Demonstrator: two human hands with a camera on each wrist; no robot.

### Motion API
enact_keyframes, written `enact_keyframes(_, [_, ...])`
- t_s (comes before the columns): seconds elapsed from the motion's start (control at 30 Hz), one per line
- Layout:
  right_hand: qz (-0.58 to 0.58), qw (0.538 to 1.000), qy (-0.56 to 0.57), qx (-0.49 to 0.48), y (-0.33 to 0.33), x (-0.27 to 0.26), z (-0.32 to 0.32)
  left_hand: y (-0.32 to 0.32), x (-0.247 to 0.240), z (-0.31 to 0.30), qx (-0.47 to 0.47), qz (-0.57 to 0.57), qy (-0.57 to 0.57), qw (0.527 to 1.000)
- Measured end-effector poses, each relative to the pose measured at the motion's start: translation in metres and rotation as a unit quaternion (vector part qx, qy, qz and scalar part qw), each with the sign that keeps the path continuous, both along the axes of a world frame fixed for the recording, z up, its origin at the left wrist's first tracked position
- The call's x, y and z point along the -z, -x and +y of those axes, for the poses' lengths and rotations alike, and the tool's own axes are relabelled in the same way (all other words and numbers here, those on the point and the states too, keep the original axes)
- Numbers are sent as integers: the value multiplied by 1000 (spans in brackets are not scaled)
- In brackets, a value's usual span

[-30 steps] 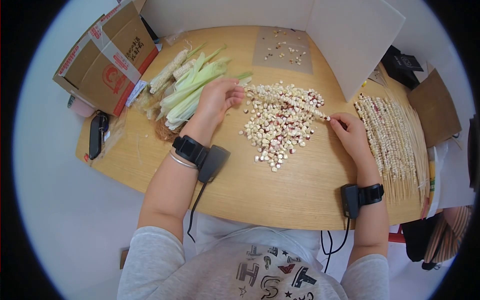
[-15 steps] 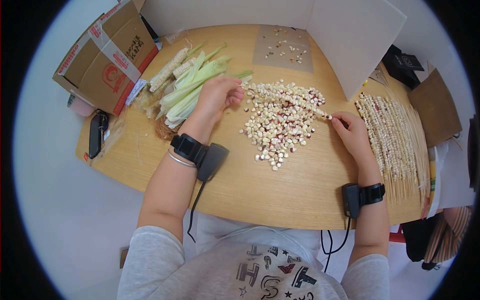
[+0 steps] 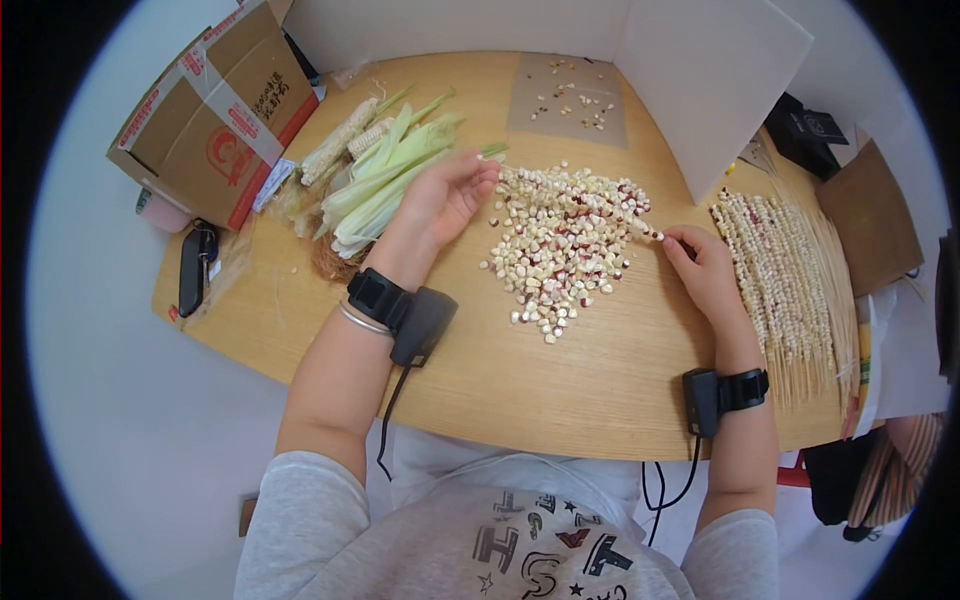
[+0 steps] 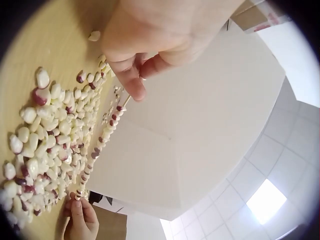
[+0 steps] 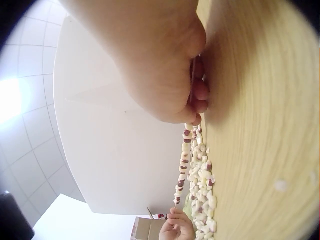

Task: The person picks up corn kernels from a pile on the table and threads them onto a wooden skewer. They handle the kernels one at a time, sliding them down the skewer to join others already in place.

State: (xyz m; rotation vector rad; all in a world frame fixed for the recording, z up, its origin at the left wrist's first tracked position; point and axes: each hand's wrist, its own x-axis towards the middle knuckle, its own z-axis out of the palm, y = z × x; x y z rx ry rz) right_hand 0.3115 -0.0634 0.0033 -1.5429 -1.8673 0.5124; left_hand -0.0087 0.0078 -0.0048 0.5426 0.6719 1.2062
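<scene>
A thin skewer threaded with cream and dark red corn kernels (image 4: 102, 137) stretches between the two hands, above a pile of loose kernels (image 3: 560, 250). My right hand (image 3: 703, 262) grips its near end; the curled fingers (image 5: 200, 90) hide that part of the stick. At the far end, my left hand (image 3: 445, 195) is turned partly palm up. Its index finger lies right at the bare stick tip (image 4: 127, 101) in the left wrist view. A small pale kernel (image 4: 143, 78) shows at the thumb tip, pinched toward the index finger.
Corn husks (image 3: 385, 185) and cobs (image 3: 340, 140) lie left of the pile, near a cardboard box (image 3: 225, 115). Filled kernel skewers (image 3: 775, 275) lie side by side at the right. White boards (image 3: 710, 90) stand behind; a grey sheet (image 3: 520, 120) holds scattered kernels.
My left hand has come off the skewer's end a little and rolled so more of its palm shows. My right hand has hardly moved and still holds the skewer.
</scene>
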Motion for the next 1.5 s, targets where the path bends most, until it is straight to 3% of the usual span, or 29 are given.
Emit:
enact_keyframes(0.1, [2, 1000, -6, 1, 0, 2, 1, -4, 0, -2, -28, -20, 26, 999])
enact_keyframes(0.5, [-3, 1000, -11, 2, -2, 4, 1, -9, 0, -5, 22, -65, 1, 998])
enact_keyframes(0.67, [3, 1000, -11, 2, -3, 4, 2, -18, 0, -12, 80, -61, -13, 995])
enact_keyframes(1.2, [-4, 1000, -15, -5, -5, 8, 2, -23, -7, -18, 98, 23, -26, 995])
enact_keyframes(1.4, [63, 998, 11, 14, -7, 9, 6, -10, -9, -12, 17, 204, -38, 978])
enact_keyframes(1.47, [66, 997, 19, 22, -6, 9, 6, -6, -12, -11, -14, 352, -71, 933])
enact_keyframes(1.5, [55, 998, 14, 15, -4, 6, 4, -7, -11, -11, -13, 352, -70, 933])
